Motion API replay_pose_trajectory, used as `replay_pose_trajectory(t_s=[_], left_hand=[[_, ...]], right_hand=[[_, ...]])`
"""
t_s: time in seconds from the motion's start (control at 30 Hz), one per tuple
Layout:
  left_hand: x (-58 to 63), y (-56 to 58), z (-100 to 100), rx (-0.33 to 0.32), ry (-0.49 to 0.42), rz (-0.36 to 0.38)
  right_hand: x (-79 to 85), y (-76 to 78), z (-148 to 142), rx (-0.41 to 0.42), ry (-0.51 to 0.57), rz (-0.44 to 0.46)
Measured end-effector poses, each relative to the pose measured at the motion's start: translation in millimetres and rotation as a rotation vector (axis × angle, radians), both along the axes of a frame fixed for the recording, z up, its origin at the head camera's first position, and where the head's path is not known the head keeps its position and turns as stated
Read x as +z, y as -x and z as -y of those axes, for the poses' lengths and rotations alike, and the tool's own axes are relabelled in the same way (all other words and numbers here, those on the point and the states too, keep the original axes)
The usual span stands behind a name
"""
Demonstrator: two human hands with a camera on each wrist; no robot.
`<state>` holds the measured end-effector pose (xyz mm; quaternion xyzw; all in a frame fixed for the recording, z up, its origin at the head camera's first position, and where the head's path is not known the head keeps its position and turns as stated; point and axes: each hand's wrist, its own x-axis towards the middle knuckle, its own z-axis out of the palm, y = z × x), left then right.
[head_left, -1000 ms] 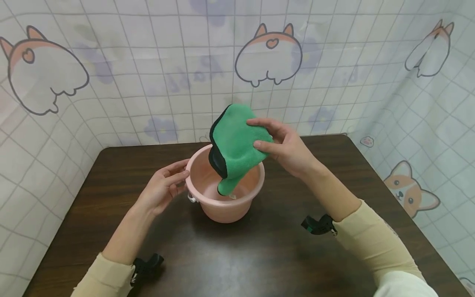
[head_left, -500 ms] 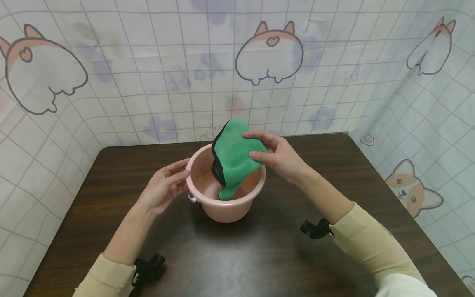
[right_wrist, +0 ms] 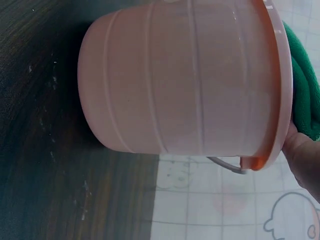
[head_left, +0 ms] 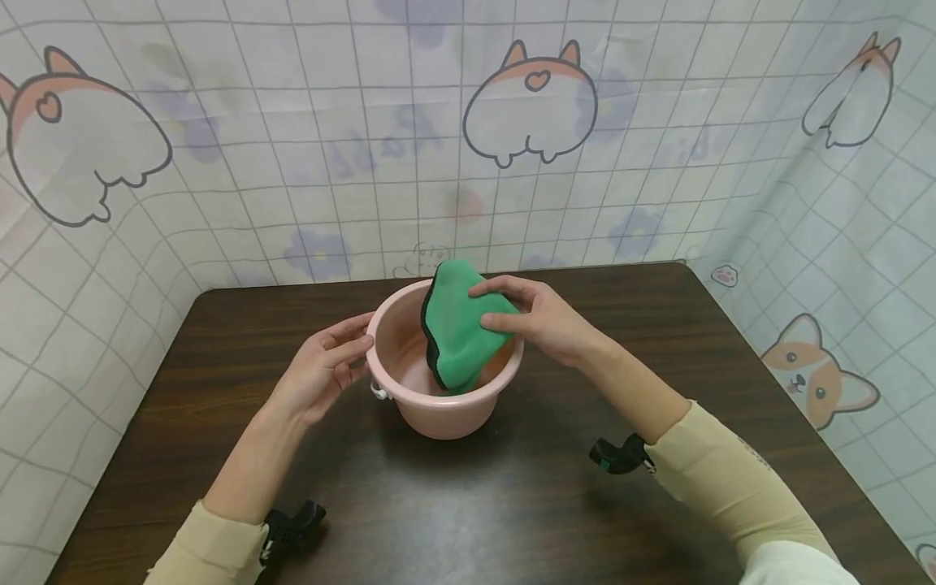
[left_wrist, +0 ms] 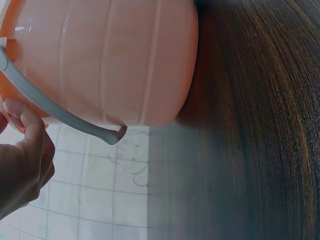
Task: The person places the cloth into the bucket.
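A pink plastic bucket (head_left: 444,418) stands upright on the table. At its left side my left hand (head_left: 319,370) pinches the rim between thumb and fingers, and the left wrist view shows these fingers (left_wrist: 26,117) beside the grey bucket handle (left_wrist: 55,107). My right hand (head_left: 544,318) pinches a green plush cleaning cloth (head_left: 461,325) with black edging. The lower part of the cloth is down inside the bucket, while its top sticks up above the back rim. In the right wrist view the green cloth (right_wrist: 305,85) shows past the rim, mostly hidden by the bucket wall.
The dark wood table (head_left: 453,520) reaches back to a hanging white curtain (head_left: 351,162) printed with a grid and corgis. Black wrist cameras (head_left: 620,455) sit below both forearms. The bucket's handle hangs down along its side.
My right hand has lowered the green cloth down and slightly left into the bucket. The left hand and the bucket have stayed in place.
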<state>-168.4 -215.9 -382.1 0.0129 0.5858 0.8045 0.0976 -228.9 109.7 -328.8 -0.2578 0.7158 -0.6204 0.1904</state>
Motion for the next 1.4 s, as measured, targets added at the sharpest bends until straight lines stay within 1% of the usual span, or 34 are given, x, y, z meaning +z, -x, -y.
replay_pose_trajectory(t_s=[0.33,0.47,0.6,0.73,0.87,1.0,1.07,1.23,1.3,1.4], left_hand=[[-0.6,1.0,2.8,0.001,0.002,-0.005],[-0.4,1.0,4.2,0.003,0.000,-0.006],[0.0,0.7,5.3,0.004,0.013,-0.002],[0.1,0.2,6.9,0.004,0.026,-0.004],[-0.1,-0.9,8.8,0.005,0.029,-0.006],[-0.1,-1.8,11.0,0.008,0.031,-0.007],[0.1,-1.8,12.1,0.008,0.024,-0.008],[0.7,-1.4,13.9,0.008,0.001,-0.013],[0.5,-1.4,14.5,0.010,-0.002,-0.014],[-0.4,-1.7,15.5,0.010,-0.007,-0.013]], right_hand=[[0.4,5.5,6.2,0.106,-0.066,-0.016],[2.4,8.2,11.5,0.152,-0.122,-0.042],[4.7,9.7,17.3,0.194,-0.183,-0.048],[6.1,10.8,23.9,0.239,-0.245,-0.072],[7.1,10.9,29.4,0.280,-0.287,-0.083],[8.8,8.9,34.2,0.276,-0.319,-0.115],[9.5,7.2,36.0,0.260,-0.340,-0.153],[10.8,2.1,37.5,0.226,-0.380,-0.198],[10.7,0.6,36.6,0.221,-0.374,-0.199],[9.1,0.0,32.0,0.191,-0.348,-0.230]])
